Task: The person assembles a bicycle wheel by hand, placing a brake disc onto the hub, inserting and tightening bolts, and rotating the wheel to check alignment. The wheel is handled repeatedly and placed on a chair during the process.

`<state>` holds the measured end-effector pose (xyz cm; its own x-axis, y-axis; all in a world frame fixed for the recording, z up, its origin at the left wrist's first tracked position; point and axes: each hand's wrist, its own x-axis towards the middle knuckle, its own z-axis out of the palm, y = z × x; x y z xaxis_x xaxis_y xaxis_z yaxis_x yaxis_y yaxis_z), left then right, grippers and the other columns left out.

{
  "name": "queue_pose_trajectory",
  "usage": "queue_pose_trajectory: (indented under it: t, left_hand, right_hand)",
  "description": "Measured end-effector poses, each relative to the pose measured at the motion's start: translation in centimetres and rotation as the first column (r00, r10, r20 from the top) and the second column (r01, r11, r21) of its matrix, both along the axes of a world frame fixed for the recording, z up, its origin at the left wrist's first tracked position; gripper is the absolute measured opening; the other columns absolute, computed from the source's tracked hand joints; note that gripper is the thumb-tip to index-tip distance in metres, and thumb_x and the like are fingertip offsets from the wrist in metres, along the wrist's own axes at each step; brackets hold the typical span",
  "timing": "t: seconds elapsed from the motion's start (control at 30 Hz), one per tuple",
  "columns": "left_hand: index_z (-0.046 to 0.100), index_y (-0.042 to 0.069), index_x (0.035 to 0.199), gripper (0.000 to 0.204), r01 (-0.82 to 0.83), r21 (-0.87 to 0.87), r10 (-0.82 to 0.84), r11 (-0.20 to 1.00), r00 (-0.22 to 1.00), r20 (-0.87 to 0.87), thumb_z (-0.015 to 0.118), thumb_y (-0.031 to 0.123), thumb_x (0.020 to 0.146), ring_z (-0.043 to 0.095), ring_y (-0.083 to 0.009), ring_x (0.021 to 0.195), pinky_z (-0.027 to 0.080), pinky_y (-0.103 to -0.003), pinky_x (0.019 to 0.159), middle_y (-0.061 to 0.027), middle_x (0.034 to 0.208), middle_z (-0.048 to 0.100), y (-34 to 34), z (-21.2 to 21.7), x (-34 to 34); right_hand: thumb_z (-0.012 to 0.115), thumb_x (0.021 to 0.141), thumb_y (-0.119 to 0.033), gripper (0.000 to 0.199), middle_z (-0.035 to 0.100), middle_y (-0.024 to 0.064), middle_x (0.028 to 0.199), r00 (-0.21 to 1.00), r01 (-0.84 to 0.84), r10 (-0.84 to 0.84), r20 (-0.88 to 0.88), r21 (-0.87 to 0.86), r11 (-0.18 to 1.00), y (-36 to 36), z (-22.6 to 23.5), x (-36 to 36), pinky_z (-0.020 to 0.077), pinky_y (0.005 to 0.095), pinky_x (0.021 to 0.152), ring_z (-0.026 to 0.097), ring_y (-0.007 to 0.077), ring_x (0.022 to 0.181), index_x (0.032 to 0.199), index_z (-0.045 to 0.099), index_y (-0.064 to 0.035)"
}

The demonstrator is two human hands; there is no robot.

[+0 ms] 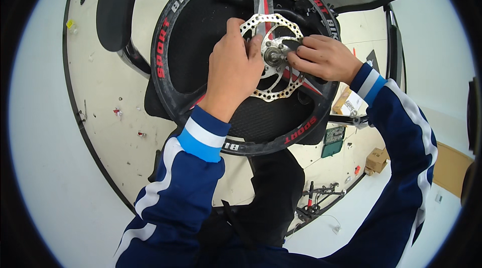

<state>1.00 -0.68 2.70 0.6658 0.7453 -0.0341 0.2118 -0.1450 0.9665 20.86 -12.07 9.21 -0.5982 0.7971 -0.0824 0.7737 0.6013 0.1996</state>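
A black three-spoke bicycle wheel (163, 89) with red and white markings lies flat in front of me. At its hub is a silver, perforated brake disc (271, 18), with the axle (280, 57) standing up through the middle. My left hand (233, 69) is closed on the disc's left side, its thumb near the hub and its fingers around the edge. My right hand (326, 58) is closed with curled fingers close to the axle at the disc's right side. Whatever its fingertips pinch is hidden.
Beneath the wheel is a black chair seat (246, 120), with an armrest (118, 12) at the left. A green tool case (332, 149), cardboard boxes (376, 159) and a bicycle frame (316, 200) lie to the right. Small scraps dot the pale floor.
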Motion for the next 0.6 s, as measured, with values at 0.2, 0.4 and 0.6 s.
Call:
queue_pose_trajectory:
  t: [0.2,0.4,0.6]
  left_hand:
    - [0.051,-0.004,0.116,0.031,-0.038,0.127,0.032,0.991,0.998,0.052,0.061,0.018,0.096,0.058,-0.0192,0.056,0.046,-0.034,0.057,-0.0114,0.066,0.060,-0.5,-0.9,0.5]
    - [0.050,-0.003,0.113,0.027,-0.012,0.008,0.012,1.000,1.000,0.022,0.060,0.015,0.095,0.066,-0.0361,0.071,0.049,-0.045,0.063,-0.0213,0.080,0.064,0.0,-0.3,0.2]
    - [0.052,-0.004,0.107,0.022,-0.121,-0.038,0.124,0.992,0.988,0.090,0.062,0.010,0.093,0.064,-0.0293,0.063,0.048,-0.039,0.060,-0.0173,0.073,0.063,-1.6,-0.2,1.6]
  right_hand:
    - [0.071,0.078,-0.011,0.031,0.054,0.0055,0.082,0.972,-0.235,0.235,0.007,-0.032,0.972,2.4,0.5,1.8,0.0522,0.0324,0.066,0.059,0.0218,0.077,0.106,0.059,-0.0088]
    - [0.068,0.082,-0.012,0.026,0.056,0.0049,0.083,0.994,-0.108,0.107,-0.011,-0.025,0.994,2.3,0.1,1.0,0.0540,0.0326,0.070,0.061,0.0216,0.077,0.104,0.054,-0.0102]
    - [0.061,0.084,-0.014,0.023,0.052,0.0050,0.079,0.971,0.189,-0.199,-0.136,-0.077,0.979,-1.2,-0.7,0.0,0.0507,0.0347,0.066,0.058,0.0221,0.073,0.107,0.057,-0.0095]
